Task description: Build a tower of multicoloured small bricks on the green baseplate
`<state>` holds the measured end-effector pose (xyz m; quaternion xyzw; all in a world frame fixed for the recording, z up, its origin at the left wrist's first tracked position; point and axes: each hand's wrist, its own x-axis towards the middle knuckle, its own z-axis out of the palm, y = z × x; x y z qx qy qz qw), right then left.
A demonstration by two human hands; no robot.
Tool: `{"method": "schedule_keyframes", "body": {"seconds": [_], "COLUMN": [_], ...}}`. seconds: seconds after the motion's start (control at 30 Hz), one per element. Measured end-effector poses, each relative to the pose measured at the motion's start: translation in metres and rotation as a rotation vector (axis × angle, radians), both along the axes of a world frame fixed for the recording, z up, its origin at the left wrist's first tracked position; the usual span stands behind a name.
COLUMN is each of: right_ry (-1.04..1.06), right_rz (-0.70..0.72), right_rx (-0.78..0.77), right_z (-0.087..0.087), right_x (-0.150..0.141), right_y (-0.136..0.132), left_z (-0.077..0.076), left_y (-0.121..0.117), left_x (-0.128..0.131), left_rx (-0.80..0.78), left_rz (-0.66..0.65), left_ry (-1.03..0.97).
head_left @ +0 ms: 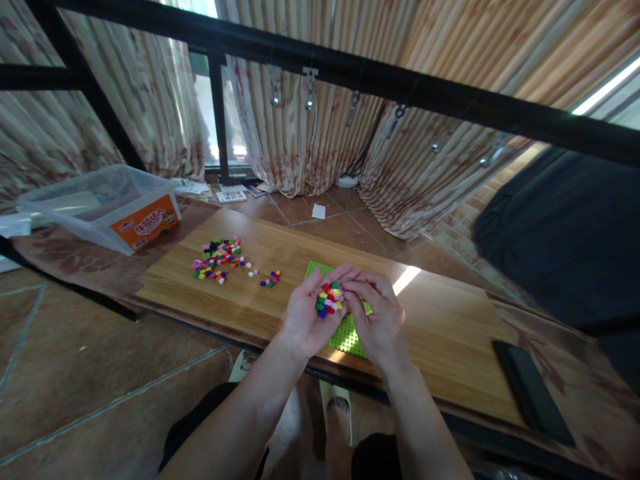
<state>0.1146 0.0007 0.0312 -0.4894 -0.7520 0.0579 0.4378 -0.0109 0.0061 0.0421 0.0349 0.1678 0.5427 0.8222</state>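
Observation:
My left hand is turned palm up and cupped, holding a small heap of colourful toy building bricks in red, yellow, green, pink and purple. At the heap's right edge my right hand has its thumb and fingertips pinched together; what is between them is too small to make out. Beneath both hands lies a green studded baseplate, partly covered by them. To the left on the wooden board, a loose pile of bricks is spread out, with a smaller cluster of bricks nearer my left hand.
A clear plastic tub with an orange label stands left of the wooden board. On the right end lies a dark flat object. A black metal bar crosses above the far side, before striped curtains.

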Motion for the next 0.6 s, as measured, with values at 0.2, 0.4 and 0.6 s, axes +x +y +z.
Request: {"method": "schedule_keyframes", "body": {"seconds": [0.2, 0.4, 0.6], "right_ry": [-0.011, 0.228, 0.294], "right_rz": [-0.003, -0.208, -0.307], "right_rx": [-0.044, -0.070, -0.278], "right_z": [0.004, 0.004, -0.010], "right_x": [-0.002, 0.018, 0.048], "right_y": [-0.001, 0.003, 0.013], "left_z": [0.003, 0.000, -0.003], "left_y": [-0.001, 0.002, 0.007], "left_x": [0.001, -0.002, -0.011], "left_rx": [-0.025, -0.072, -0.129], "left_rz": [0.008, 0.095, 0.263], "left_ry": [0.009, 0.032, 0.068]}}
